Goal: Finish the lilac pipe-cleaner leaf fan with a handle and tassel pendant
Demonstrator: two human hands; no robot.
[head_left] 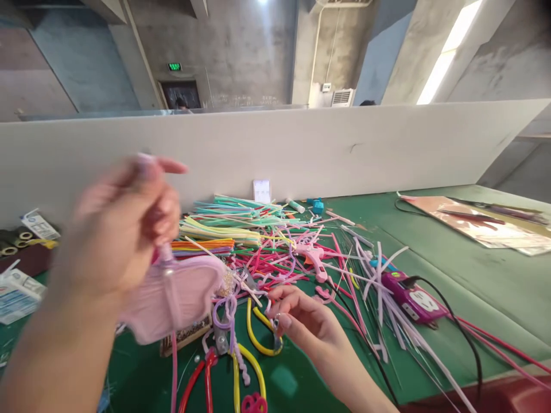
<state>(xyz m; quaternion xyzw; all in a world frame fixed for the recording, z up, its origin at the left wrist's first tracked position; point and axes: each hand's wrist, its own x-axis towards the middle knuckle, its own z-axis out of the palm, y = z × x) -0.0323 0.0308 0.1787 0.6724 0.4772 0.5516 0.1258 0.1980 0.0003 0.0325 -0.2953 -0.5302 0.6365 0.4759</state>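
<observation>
My left hand [116,223], raised and smeared by motion, is closed around the top of a pink fuzzy craft piece. The piece [181,292] hangs below it, a broad pink panel of pipe cleaners with a pearl-like bead on its upright stem. My right hand [305,327] is low over the table with thumb and fingertips drawn together; a small shiny bit shows at the thumb tip, too small to name. Beside those fingertips are yellow-handled pliers [253,338]. A lilac twisted pipe cleaner [232,327] lies close by, above red-handled pliers [206,373].
Heaped pipe cleaners [241,212] cover the middle of the green table [370,229]. A pink glue gun [316,261] lies there. Right of it are a purple device [413,298] with a black cord and flat packets [465,221]. Cartons [19,292] stand left; a white partition [275,143] rises behind.
</observation>
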